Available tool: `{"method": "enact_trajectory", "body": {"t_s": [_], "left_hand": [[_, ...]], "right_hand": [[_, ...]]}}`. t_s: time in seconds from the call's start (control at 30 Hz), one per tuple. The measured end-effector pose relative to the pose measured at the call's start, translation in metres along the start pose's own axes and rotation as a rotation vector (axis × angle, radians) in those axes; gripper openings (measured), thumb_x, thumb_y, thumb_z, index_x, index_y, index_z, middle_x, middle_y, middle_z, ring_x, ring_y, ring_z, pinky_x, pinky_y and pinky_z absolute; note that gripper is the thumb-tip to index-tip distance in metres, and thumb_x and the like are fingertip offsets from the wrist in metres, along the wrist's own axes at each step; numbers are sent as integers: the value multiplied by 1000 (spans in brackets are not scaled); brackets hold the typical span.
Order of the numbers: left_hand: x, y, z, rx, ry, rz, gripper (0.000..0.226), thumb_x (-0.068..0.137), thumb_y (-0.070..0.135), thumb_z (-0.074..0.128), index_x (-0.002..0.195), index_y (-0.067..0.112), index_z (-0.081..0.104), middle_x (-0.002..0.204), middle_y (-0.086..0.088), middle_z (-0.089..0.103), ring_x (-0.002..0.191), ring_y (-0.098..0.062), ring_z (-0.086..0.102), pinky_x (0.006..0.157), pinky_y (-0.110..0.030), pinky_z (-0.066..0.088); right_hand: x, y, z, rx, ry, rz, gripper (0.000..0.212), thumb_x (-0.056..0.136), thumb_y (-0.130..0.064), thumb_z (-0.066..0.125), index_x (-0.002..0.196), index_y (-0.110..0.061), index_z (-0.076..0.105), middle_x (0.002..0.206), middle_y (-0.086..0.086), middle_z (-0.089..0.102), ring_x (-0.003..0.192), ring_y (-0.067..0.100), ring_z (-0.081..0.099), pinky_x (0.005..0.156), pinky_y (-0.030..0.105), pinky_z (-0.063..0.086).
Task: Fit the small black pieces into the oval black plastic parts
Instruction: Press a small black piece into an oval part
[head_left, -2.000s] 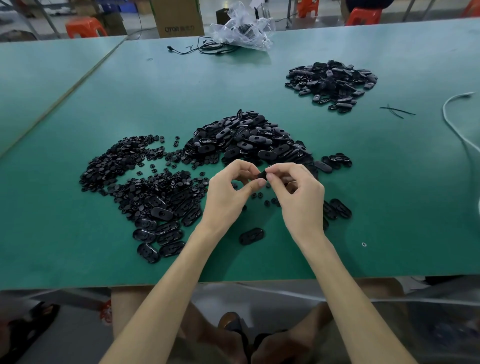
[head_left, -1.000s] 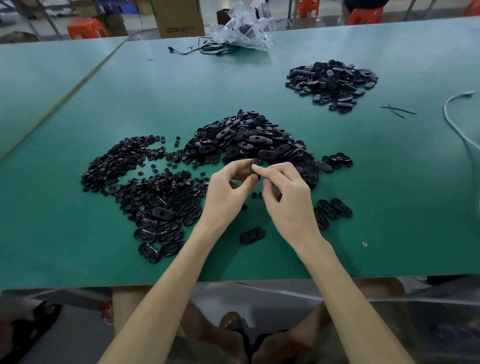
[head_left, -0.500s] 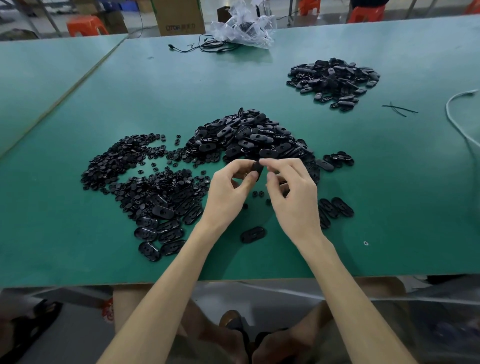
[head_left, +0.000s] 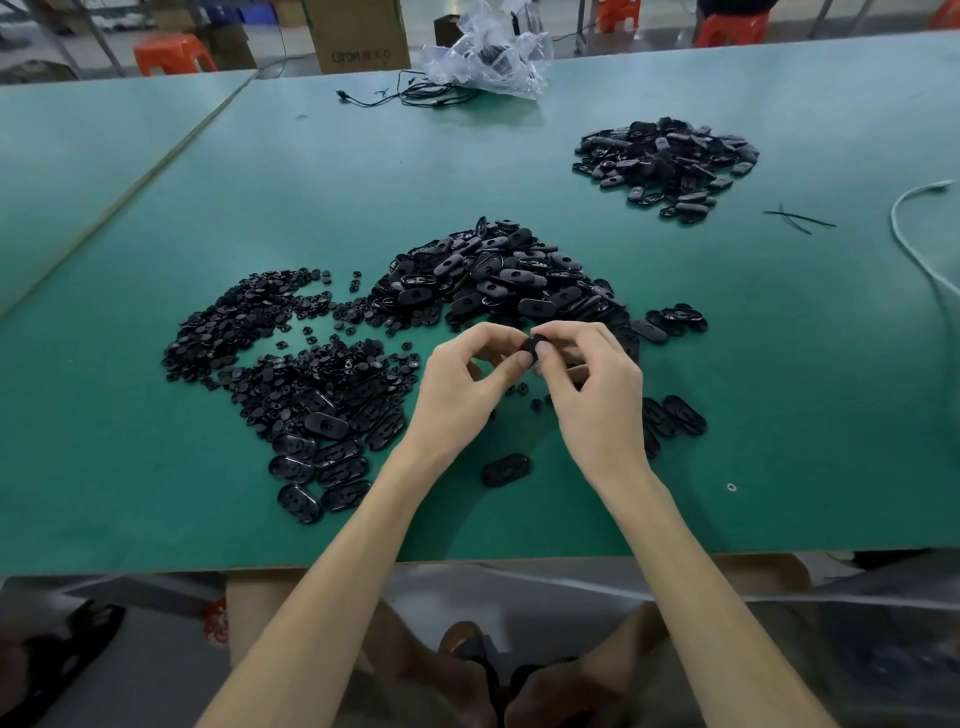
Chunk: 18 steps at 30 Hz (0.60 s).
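Note:
My left hand (head_left: 462, 389) and my right hand (head_left: 592, 395) meet above the green table (head_left: 779, 364), fingertips pinching one oval black part (head_left: 532, 347) between them. Whether a small piece sits in it is hidden by the fingers. Behind the hands lies a large heap of oval black parts (head_left: 498, 275). A spread of small black pieces (head_left: 244, 322) covers the table to the left. Several oval parts (head_left: 322, 452) lie in a loose group at the near left. One oval part (head_left: 506, 469) rests alone between my wrists.
A second heap of oval parts (head_left: 670, 161) lies at the far right. A white cable (head_left: 914, 244) runs along the right edge. Clear plastic bags (head_left: 488, 52) and black wires (head_left: 415, 96) sit at the far edge, a cardboard box (head_left: 358, 34) behind them.
Both hands have stayed together over the same spot, turning and working the oval part between the fingertips. The piles have not moved.

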<state>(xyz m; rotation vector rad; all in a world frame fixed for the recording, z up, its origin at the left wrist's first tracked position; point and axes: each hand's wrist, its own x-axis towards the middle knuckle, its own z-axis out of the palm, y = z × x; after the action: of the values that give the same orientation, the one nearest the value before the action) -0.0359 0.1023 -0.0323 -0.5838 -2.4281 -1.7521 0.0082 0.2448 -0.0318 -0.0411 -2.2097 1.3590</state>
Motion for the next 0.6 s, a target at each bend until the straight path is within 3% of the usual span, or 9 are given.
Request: {"method": "enact_trajectory", "body": {"t_s": [0.27,0.4,0.6], "left_hand": [[0,-1,0,6,-11,-10,7,96,14,73,102,15,75,92,9,74,78,0,61,67,-17,43],[0,-1,0,-4,-22,-6,10,97,9,70,105,13,73,97,4,75,88,-8,65,75,-21,48],[0,0,-2,-68,-12,7,17,95,0,68,106,12,72,101,5,75,92,-4,68,79,-18,51]], "right_hand": [[0,-1,-1,12,-5,3,17,100,-10,67,108,-23,74,104,-7,66,86,8,67,73,13,51],[-1,-1,0,14,-9,-15,15,98,-7,69,107,-18,75,103,-5,66,88,2,65,73,8,49],[-2,-2,0,90,-18,-6,16,95,-3,71,105,-16,74,100,-5,68,87,9,68,77,17,56]]}}
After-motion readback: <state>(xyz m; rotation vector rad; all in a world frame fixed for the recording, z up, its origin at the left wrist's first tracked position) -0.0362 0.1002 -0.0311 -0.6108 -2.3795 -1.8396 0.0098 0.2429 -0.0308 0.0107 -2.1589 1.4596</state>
